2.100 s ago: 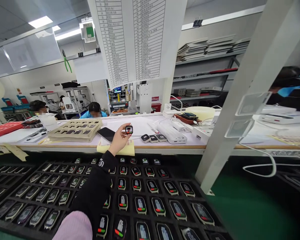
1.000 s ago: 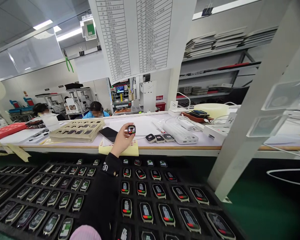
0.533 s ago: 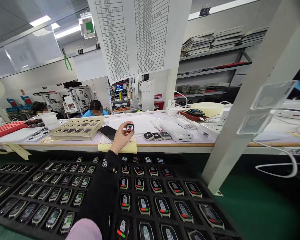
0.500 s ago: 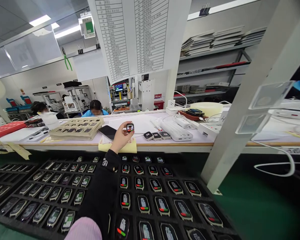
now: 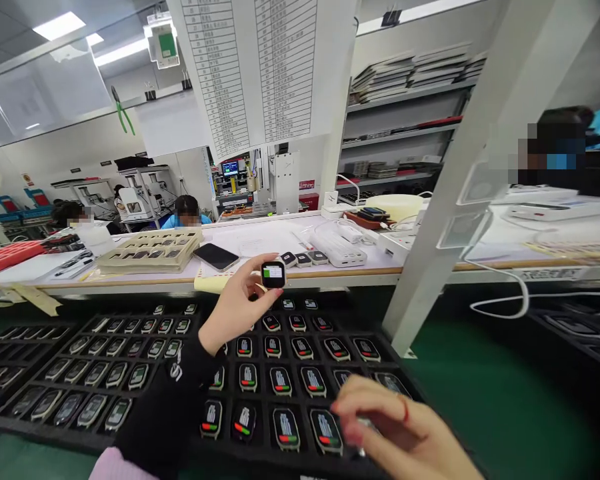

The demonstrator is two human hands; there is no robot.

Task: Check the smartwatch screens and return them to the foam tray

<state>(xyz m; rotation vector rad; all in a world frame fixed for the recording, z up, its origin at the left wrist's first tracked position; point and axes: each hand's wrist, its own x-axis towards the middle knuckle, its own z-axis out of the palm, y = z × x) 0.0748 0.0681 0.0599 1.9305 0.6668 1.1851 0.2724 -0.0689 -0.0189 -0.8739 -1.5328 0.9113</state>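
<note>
Holding a small watch (image 5: 273, 274) up in left hand (image 5: 235, 303) fingertips, now nearer and lower, above the black tray (image 5: 145, 393). Right hand (image 5: 400, 427) newly coming in over the tray's near right corner, blurry, grip hard to tell.

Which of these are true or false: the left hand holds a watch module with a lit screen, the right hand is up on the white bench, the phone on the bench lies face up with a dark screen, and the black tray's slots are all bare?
1. The left hand holds a small watch module with a lit screen. True.
2. The right hand rests on the white bench. False: it is low over the black tray, blurred.
3. The phone lies on the bench, screen dark. True.
4. The tray's slots are all bare. False: many hold lit modules.
</note>
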